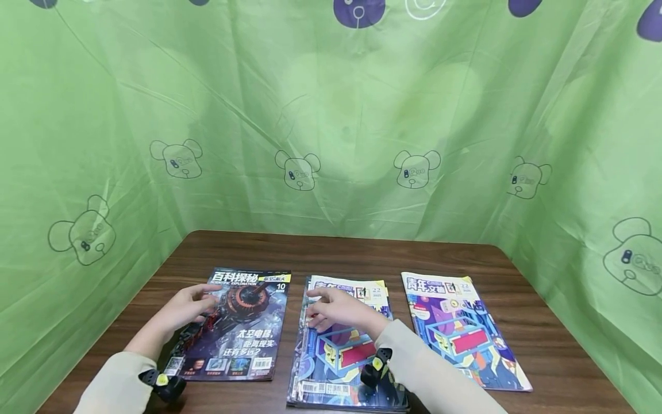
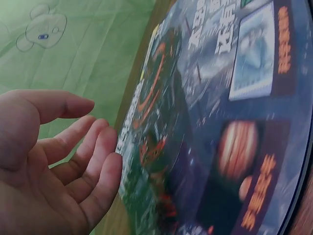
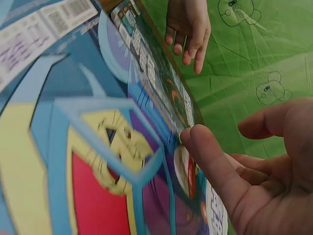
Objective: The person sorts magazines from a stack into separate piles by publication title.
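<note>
My left hand (image 1: 187, 309) hovers by the upper left of a dark magazine (image 1: 248, 339) with a space picture on its cover. Its fingers (image 2: 100, 171) are loosely bent, with nothing between them and the thumb. Over a stack of colourful magazines (image 1: 331, 376) in the middle is my right hand (image 1: 343, 310), its fingers (image 3: 215, 166) relaxed and holding nothing. Whether either hand touches the covers I cannot tell. To the right lies another colourful magazine (image 1: 460, 328), its cover like that on the middle stack.
The brown wooden table (image 1: 351, 253) bears all the magazines. A green curtain (image 1: 357, 121) with bear drawings surrounds the table's back and sides. Small black cameras (image 1: 164, 384) sit at my wrists, the right one above the middle stack.
</note>
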